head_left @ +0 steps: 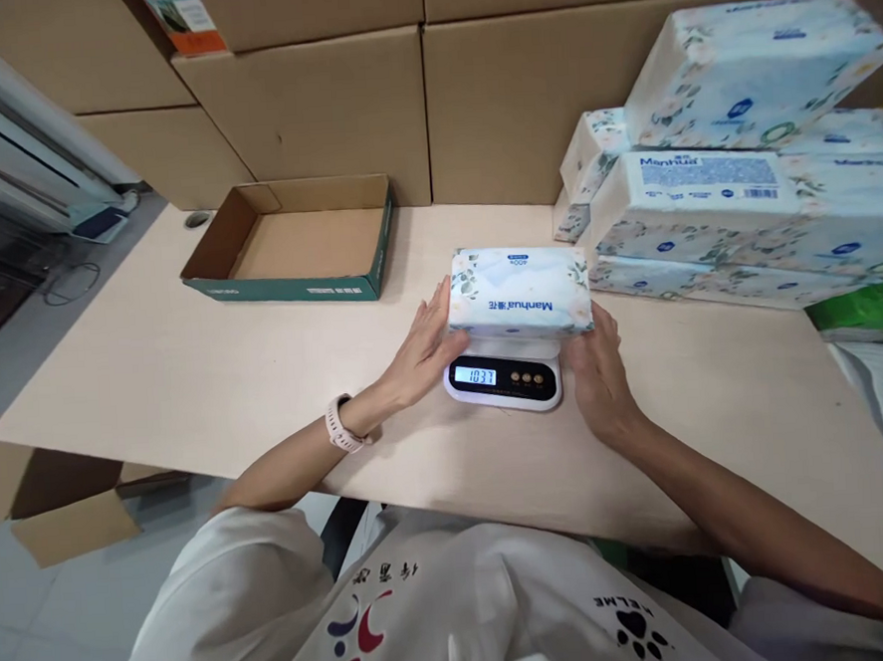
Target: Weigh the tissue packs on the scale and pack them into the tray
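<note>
A pale blue and white tissue pack (pixel 518 284) with a floral print and "Manhua" lettering lies across a small white digital scale (pixel 504 404). The scale's lit display reads 103.7, and its platform is mostly hidden under the pack. At the pack's left end, my left hand (pixel 426 349) presses its fingers along the side, thumb near the lower corner. My right hand (pixel 600 373) holds the opposite end, its fingers partly hidden behind the pack. Between them, the two hands grip the pack from both sides.
An open shallow cardboard tray (pixel 300 287) with a green outside stands at the back left. Several tissue packs (pixel 703 200) are stacked at the right. Large cardboard boxes (pixel 309 119) wall off the table's (pixel 191 386) back. An open carton (pixel 76 527) sits on the floor at left.
</note>
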Tool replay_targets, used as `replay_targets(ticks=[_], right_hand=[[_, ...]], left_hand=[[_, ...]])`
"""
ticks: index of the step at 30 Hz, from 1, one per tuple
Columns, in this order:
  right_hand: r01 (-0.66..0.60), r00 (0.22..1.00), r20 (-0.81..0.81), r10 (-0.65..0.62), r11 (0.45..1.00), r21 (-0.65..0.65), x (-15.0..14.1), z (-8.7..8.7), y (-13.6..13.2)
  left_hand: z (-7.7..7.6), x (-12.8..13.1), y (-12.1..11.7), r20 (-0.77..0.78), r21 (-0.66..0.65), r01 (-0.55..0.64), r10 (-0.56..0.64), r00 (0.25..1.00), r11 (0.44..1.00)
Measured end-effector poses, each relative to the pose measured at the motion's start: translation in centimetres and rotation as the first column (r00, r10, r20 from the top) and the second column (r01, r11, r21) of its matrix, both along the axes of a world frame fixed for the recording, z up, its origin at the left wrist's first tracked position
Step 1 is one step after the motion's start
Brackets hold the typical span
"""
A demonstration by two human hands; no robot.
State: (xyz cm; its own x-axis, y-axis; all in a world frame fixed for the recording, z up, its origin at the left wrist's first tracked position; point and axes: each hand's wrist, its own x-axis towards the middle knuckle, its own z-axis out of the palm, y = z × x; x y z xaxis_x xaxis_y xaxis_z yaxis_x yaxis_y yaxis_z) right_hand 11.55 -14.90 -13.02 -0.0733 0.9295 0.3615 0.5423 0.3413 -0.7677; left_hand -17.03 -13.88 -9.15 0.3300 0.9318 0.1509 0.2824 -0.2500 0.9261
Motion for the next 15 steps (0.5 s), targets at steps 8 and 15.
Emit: replay_targets(ticks=[8,15], right_hand=[[-0.350,0.930,-0.015,0.366,0.899,0.264,-6.6,7.2,4.3],[-0.576,0.759,-0.376,0.532,0.818,-0.005,-21.9,12.0,13.4]], left_hand=[[7.2,-2.6,0.8,0.462,-0.037,-0.319,0.299,0.835,0.947],[10.9,-16.7,11.8,0.375,-0.183,-0.651,0.664,0.647,0.737]])
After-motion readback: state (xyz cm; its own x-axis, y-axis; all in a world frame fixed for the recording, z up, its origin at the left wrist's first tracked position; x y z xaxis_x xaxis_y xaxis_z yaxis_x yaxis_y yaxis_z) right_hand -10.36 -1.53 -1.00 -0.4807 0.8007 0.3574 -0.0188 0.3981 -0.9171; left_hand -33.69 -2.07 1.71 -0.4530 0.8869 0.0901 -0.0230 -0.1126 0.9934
